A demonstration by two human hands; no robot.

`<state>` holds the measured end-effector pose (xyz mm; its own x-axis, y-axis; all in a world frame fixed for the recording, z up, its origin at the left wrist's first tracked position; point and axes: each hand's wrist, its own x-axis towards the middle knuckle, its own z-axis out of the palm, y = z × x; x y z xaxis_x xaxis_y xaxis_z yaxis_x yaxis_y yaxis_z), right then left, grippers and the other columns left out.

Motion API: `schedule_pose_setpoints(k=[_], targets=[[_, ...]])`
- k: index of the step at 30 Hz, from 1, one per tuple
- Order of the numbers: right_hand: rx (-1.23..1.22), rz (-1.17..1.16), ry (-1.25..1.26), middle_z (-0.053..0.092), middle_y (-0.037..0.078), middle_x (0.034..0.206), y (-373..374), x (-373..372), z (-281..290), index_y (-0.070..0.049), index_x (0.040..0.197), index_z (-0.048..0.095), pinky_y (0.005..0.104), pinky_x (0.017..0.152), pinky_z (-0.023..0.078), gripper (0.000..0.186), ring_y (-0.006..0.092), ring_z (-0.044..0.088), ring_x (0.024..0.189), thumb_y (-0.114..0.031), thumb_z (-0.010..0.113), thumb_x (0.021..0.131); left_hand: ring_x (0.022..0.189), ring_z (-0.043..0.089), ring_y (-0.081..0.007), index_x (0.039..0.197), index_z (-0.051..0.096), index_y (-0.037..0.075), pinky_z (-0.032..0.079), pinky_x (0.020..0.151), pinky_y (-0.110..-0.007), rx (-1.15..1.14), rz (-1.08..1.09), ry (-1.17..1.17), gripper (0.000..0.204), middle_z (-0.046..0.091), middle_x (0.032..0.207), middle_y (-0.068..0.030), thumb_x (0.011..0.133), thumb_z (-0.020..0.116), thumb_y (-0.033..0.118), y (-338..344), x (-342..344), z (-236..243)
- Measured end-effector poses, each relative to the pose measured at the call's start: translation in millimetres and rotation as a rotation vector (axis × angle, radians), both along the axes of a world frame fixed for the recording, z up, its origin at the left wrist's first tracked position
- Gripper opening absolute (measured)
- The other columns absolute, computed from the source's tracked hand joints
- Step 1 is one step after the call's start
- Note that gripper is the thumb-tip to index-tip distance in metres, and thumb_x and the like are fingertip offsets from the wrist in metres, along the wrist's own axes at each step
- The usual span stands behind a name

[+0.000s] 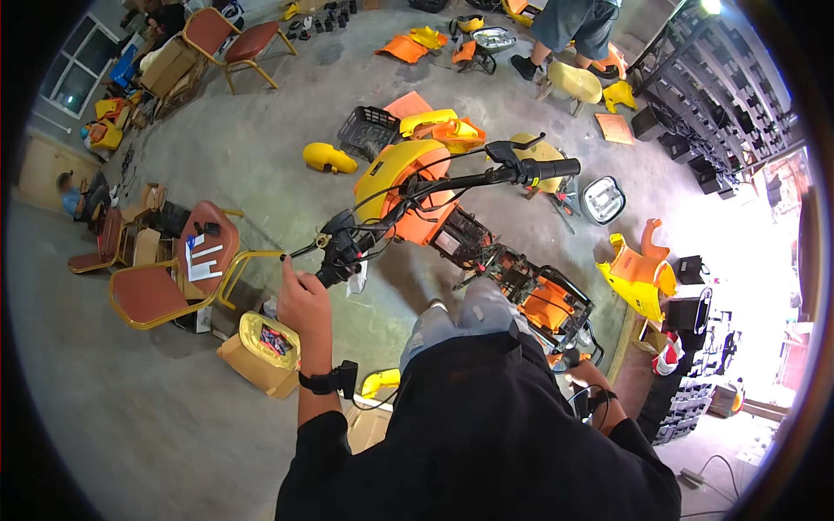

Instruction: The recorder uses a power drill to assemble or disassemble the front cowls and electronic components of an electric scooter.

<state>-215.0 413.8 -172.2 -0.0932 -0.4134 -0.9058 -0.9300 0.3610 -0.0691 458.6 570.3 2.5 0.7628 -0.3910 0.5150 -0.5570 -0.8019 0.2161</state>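
A partly stripped scooter with a yellow and orange front shell (382,182) stands before me, its left handlebar grip (333,273) toward me. My left hand (303,300) is beside that grip, index finger raised at the lever tip (285,258), other fingers curled; what they hold, if anything, is hidden. My right hand (582,372) is low at the scooter's rear frame (586,334), closed round something dark that I cannot make out. The exposed frame has an orange panel (547,304). The scooter's right grip (556,171) is farther away.
Red chairs (139,300) and a boxed yellow container (269,340) are left. A black crate (365,130) and loose panels (328,158) lie ahead; another body part (634,278) lies right, near a bright doorway. A person stands at back (556,30); another sits far left (82,195).
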Motion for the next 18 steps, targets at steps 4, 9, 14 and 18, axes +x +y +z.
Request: schedule_pose_setpoints(k=[4,9,14,18], targets=[[-0.100,0.163,0.117,0.074,0.023,0.094,-51.8,44.5,31.7,0.005,0.094,0.073,0.0395,0.079,0.056,0.052,0.0289,0.073,0.091,-0.042,0.079,0.072,0.065,0.063,-0.0393,0.124,0.064,0.007,0.049,0.059,-0.051,-0.058,-0.021,0.036,0.035,0.068,0.074,-0.0166,0.092,0.055,0.019,1.8,-5.7,1.1],[-0.139,0.277,0.006,0.075,0.018,0.087,-98.5,84.9,92.7,0.003,0.097,0.075,0.0365,0.074,0.056,0.043,0.0258,0.073,0.081,-0.032,0.077,0.072,0.065,0.064,-0.0381,0.129,0.061,0.006,0.048,0.058,-0.050,0.000,0.107,0.197,0.038,0.067,0.072,-0.0155,0.092,0.056,0.017,9.4,-36.4,-6.9],[-0.126,0.263,0.036,0.075,0.016,0.086,-149.6,84.4,86.5,0.003,0.096,0.075,0.0367,0.073,0.056,0.040,0.0256,0.073,0.078,-0.029,0.076,0.073,0.065,0.063,-0.0369,0.131,0.060,0.003,0.048,0.058,-0.047,-0.115,0.146,0.249,0.040,0.066,0.071,-0.0154,0.093,0.055,0.014,12.5,-74.4,-16.8],[-0.061,0.168,0.114,0.075,0.015,0.086,-197.9,64.3,48.0,0.002,0.094,0.075,0.0378,0.074,0.054,0.039,0.0253,0.073,0.079,-0.029,0.075,0.071,0.065,0.063,-0.0366,0.131,0.060,0.000,0.049,0.061,-0.046,-0.162,0.114,0.094,0.040,0.068,0.078,-0.0179,0.092,0.053,0.008,6.3,-84.8,-21.0]])
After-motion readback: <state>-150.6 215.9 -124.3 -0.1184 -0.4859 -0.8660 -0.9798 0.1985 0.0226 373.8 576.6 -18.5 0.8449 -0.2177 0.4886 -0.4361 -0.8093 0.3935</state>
